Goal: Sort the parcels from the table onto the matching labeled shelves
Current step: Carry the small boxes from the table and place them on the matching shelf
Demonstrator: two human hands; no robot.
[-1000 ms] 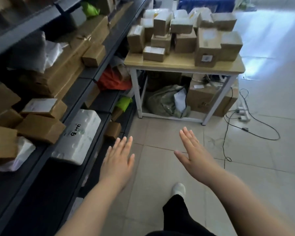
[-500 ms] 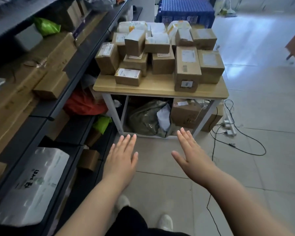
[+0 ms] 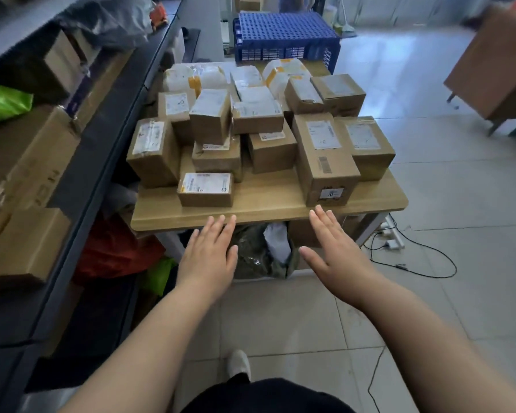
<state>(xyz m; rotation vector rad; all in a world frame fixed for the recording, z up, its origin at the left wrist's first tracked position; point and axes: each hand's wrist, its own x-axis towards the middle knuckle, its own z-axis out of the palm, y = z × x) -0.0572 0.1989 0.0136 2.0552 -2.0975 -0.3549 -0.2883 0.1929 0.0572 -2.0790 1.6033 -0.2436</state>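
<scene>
A wooden table (image 3: 268,208) stands ahead, piled with several brown cardboard parcels with white labels. Nearest its front edge lie a flat labelled box (image 3: 205,189) and a taller box (image 3: 325,162). White padded bags (image 3: 209,77) lie at the back of the pile. My left hand (image 3: 207,254) and my right hand (image 3: 334,248) hover flat with fingers apart just short of the table's front edge, holding nothing. Dark metal shelves (image 3: 96,162) run along the left, stocked with cardboard boxes (image 3: 24,242).
A blue plastic crate (image 3: 286,37) stands behind the table. Bags and a box sit under the table. Cables and a power strip (image 3: 393,239) trail on the tiled floor to the right. A wooden cabinet (image 3: 495,64) stands at far right. A green bag (image 3: 3,102) lies on the shelf.
I have walked closer to the table; it now fills the middle of the view. Both hands stayed open and extended and now reach its front edge.
</scene>
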